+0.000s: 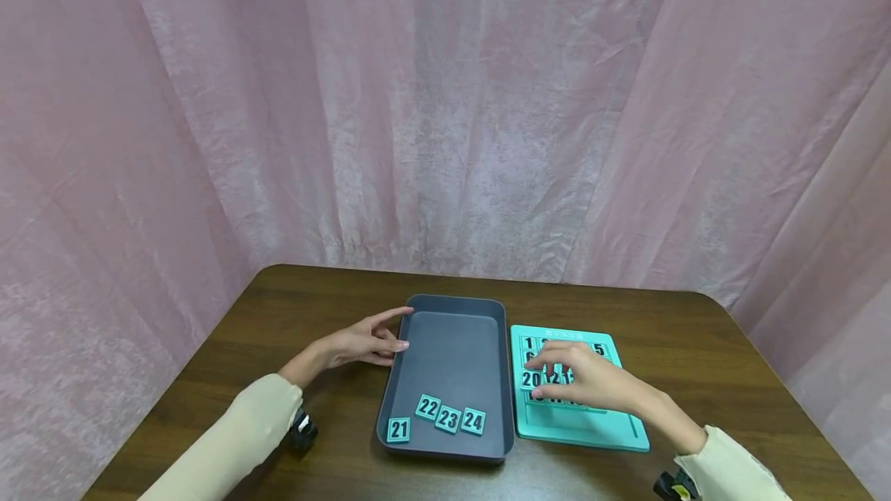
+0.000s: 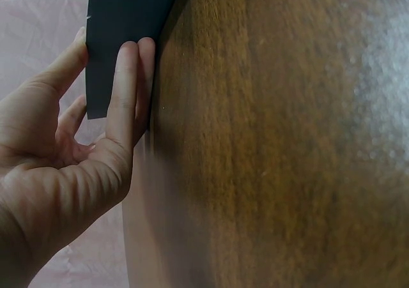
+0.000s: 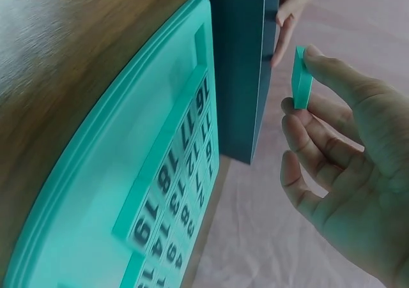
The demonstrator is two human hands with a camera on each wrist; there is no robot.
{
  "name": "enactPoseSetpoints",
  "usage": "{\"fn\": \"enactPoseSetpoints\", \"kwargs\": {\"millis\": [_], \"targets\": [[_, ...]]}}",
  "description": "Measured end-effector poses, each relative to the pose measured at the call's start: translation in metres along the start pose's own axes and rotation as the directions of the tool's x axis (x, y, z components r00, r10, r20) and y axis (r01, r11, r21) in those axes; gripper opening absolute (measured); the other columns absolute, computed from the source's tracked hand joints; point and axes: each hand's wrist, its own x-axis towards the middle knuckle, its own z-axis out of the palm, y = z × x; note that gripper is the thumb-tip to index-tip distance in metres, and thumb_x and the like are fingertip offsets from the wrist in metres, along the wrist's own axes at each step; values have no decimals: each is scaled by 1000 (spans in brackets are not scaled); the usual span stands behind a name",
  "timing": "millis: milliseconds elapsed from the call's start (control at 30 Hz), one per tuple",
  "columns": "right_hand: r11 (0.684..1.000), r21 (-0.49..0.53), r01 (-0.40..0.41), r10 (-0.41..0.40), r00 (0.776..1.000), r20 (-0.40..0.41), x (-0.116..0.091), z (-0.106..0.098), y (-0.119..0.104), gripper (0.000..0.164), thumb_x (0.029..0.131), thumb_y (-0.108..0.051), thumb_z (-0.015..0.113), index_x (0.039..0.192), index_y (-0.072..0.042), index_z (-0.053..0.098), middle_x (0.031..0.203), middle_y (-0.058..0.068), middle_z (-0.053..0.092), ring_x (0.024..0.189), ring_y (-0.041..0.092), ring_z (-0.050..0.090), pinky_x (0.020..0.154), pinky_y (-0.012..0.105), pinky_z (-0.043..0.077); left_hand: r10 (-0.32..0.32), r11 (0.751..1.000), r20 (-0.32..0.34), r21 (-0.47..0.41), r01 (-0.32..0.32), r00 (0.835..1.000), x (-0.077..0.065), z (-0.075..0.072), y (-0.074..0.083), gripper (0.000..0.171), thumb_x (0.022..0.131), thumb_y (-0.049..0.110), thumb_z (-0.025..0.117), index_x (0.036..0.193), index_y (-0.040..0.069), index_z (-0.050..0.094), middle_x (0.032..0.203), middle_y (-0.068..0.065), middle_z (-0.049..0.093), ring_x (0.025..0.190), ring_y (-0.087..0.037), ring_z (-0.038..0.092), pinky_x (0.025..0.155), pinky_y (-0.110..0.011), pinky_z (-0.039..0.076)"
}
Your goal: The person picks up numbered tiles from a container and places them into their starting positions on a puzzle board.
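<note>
In the head view my left hand (image 1: 363, 340) is at the left rim of a dark grey tray (image 1: 452, 354). Seen from the left wrist, fingers lie against the tray's outer wall (image 2: 105, 58), with the thumb at its rim. Above a turquoise number board (image 1: 578, 430), my right hand (image 1: 592, 379) pinches a tile (image 1: 531, 380) marked 20 between thumb and fingers. The right wrist view shows this tile (image 3: 300, 80) edge-on, held clear of the board. Rows of numbered tiles (image 3: 182, 166) fill part of the board; my right hand hides some in the head view.
Loose tiles 21 (image 1: 399, 430), 22 (image 1: 428, 407), 23 (image 1: 448, 419) and 24 (image 1: 473, 421) lie in the tray's near end. Tray and board lie side by side on a brown wooden table (image 1: 334, 424). Pink curtains (image 1: 445, 114) hang behind it.
</note>
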Motion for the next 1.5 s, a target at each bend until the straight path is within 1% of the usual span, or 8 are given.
{"fn": "enactPoseSetpoints", "kwargs": {"millis": [233,400,800,933,1100,1200,1333,1500], "targets": [[1000,13,9,-8,999,-41,-16,-7,8,32,94,-30,76,115,-7,74,106,0,72,91,12,65,72,28,56,0,1000,-8,6,0,1000,0,-1,2,85,97,24,74,164,23,22,105,-11,67,100,-18,69,94,-43,61],[1000,-12,21,-22,996,-83,-27,-10,15,28,92,-25,78,113,-7,74,103,0,73,86,11,63,69,26,54,-1,1000,-5,1,1,1000,0,-1,2,86,96,25,74,164,23,21,106,-11,67,100,-18,69,94,-43,61],[999,-37,38,-43,988,-151,-62,-14,40,26,87,-14,82,110,-6,74,95,-2,73,79,8,61,64,24,51,-2,1000,0,-4,2,1000,-1,-2,1,85,97,24,73,164,23,22,108,-12,66,102,-18,68,95,-43,61],[999,-46,17,-25,986,-164,-71,-16,46,25,86,-14,82,108,-6,74,90,-4,72,76,4,58,58,21,48,-4,1000,-2,-4,4,1000,-1,-2,2,85,97,24,73,164,24,22,108,-12,65,101,-18,68,95,-43,60],[998,-49,-25,17,985,-171,-82,-16,53,26,85,-14,83,108,-7,74,88,-5,71,72,-4,51,54,21,46,-1,1000,2,-8,1,1000,0,-2,2,84,98,23,72,164,23,22,107,-12,65,101,-17,68,96,-44,60],[998,-48,-41,32,984,-173,-90,-16,56,26,85,-15,84,107,-7,73,89,-4,70,72,0,52,55,22,45,-2,1000,4,-12,2,1000,0,-1,2,84,98,22,72,164,22,22,107,-12,65,101,-17,68,96,-44,60],[998,-56,-32,21,984,-180,-99,-15,60,27,83,-13,85,107,-7,74,87,-4,67,75,7,55,57,18,43,-7,1000,2,-13,7,1000,0,0,1,84,97,23,73,164,23,22,107,-12,65,101,-17,68,95,-44,60],[996,-72,-43,28,980,-195,-108,-14,65,28,82,-12,85,107,-8,75,91,-6,66,77,7,55,60,17,43,-11,1000,0,-11,11,1000,0,0,1,85,97,23,74,164,23,22,106,-12,65,100,-18,68,95,-44,61]]}}
